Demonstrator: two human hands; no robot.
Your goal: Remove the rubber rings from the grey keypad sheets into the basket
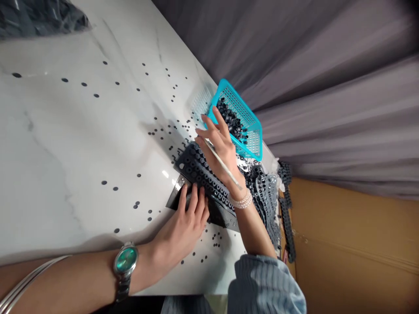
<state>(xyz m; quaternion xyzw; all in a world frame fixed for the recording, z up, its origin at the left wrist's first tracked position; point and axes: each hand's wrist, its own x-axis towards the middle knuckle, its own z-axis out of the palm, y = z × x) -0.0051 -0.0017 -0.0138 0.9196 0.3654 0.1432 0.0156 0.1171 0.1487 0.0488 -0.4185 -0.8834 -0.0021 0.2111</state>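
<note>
My left hand [193,213], with a watch at the wrist, lies with its fingertips on a glossy dark plate [222,213] beside a dark sheet with rows of ring-shaped parts [199,168]. My right hand [219,150], a pearl bracelet below it, hovers over that sheet near the basket. A slim, pale stick-like tool [223,165] is pinched between its thumb and a finger and runs back along the palm; its exact kind is unclear. The other fingers are raised. Part of the sheet is hidden beneath this hand.
A turquoise mesh basket [248,122] holds many small black parts [231,120]. Small black discs [104,182] are scattered over the white marbled table [81,144]. More perforated dark sheets [266,192] lie right. A plastic bag [39,19], a cardboard box [353,244] and a grey curtain [327,87] surround this.
</note>
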